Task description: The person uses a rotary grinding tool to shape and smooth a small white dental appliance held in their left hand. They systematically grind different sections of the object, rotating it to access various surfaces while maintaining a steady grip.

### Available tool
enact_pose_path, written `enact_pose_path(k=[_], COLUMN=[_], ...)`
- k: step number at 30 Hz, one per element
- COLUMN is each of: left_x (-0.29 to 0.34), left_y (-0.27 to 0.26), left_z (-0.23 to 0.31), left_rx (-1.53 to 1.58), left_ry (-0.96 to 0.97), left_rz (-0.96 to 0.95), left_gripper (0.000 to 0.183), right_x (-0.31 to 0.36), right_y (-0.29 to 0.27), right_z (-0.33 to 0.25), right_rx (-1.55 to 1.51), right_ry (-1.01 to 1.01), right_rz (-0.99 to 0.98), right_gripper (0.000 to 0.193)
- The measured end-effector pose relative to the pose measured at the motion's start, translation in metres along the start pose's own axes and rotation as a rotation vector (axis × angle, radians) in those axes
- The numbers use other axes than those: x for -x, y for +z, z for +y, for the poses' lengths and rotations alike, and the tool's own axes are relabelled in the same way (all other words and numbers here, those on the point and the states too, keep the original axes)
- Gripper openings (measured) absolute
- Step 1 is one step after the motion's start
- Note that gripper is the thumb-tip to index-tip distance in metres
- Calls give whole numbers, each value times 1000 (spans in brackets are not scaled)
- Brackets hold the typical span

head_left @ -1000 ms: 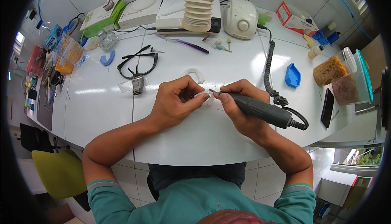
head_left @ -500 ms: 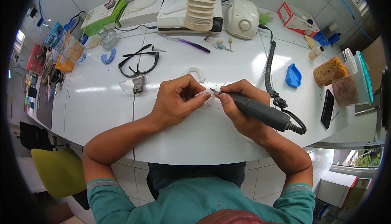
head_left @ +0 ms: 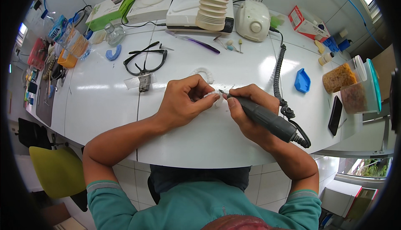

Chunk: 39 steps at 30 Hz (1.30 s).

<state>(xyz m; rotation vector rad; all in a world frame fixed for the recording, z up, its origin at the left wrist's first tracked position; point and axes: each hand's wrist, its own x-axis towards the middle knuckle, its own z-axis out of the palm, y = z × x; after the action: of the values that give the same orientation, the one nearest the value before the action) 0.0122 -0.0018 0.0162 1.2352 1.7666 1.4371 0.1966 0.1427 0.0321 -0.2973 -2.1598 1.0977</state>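
Observation:
Between the thumb and fingers of my left hand (head_left: 180,100) is a small clear, arch-shaped dental piece (head_left: 217,94), partly hidden by the fingertips. My right hand (head_left: 252,119) grips a dark grey rotary handpiece (head_left: 267,118) like a pen. Its thin bur (head_left: 222,91) points left and meets, or nearly meets, the edge of the clear piece; I cannot tell which. Just beyond my left hand, a whitish translucent dental arch (head_left: 204,73) lies on the white table (head_left: 184,146). Small specks are scattered near the fingertips.
A coiled cord (head_left: 278,71) runs from the handpiece to a cream control unit (head_left: 252,21). A ribbed hose (head_left: 214,6) hangs at the back. Black-framed glasses (head_left: 155,65), a purple-handled tool (head_left: 198,44), a blue tray (head_left: 302,80), a phone (head_left: 335,115) and food containers (head_left: 353,86) surround the hands.
The whole view has shifted slightly. The handpiece's rear end has swung a little toward me, while both hands keep their grips and the bur stays at the clear piece.

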Motion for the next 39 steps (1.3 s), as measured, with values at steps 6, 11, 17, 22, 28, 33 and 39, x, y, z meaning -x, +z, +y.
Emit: enact_pose_path(k=[6,11,17,22,28,33,39], left_x=[1,-1,-1,-1,-1,-1,-1], left_y=[0,1,0,0,1,0,1], left_z=[-2,-4,-4,-3,-4,-4,-4], left_rx=[22,20,32,28,34,33,28], left_ry=[-13,32,57,49,73,75,73], left_rz=[-8,-8,-22,-24,-11,-15,-13], left_gripper=[21,18,18,18,18,18,19], right_x=[0,1,1,0,0,-1,0], right_y=[0,0,-2,-2,-1,-1,-1], right_z=[0,4,-1,0,1,1,0], right_rx=[-16,-64,-54,-26,-10,-17,-14], right_ry=[9,26,22,-3,-10,-13,-4], right_rz=[-9,45,14,6,10,13,2], right_gripper=[17,17,16,17,17,17,17])
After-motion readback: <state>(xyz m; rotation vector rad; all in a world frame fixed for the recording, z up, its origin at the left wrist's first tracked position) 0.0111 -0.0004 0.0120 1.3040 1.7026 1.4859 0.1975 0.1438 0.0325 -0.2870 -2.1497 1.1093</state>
